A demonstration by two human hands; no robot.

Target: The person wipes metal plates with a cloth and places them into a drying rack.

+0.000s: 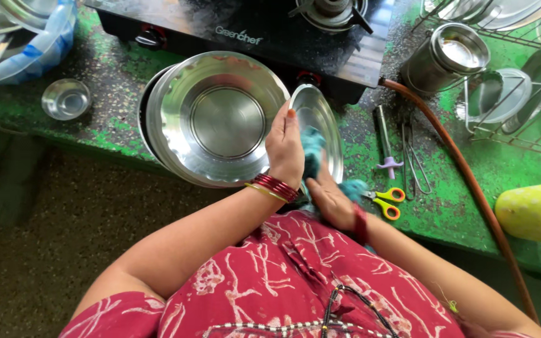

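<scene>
The left hand point(285, 150) is gripping one small steel plate point(320, 125) at the desk point(446, 206) edge; the right hand point(330, 199) is pressing one teal cloth point(311, 150) against it.

Two hands at the middle: left hand point(286, 150), right hand point(330, 199). One small steel plate point(320, 122) in the left hand, one teal cloth point(312, 150) between both. One stack of big steel plates point(214, 119) just left of the hands; number in it unclear. One glass bowl point(66, 99) far left. One stove point(252, 25) beyond the hands. Right of the hands: one pair of scissors point(386, 201), one lighter point(385, 139), one pair of tongs point(413, 159), one hose point(471, 188), one steel canister point(446, 59), one yellow bag point(536, 211).
</scene>
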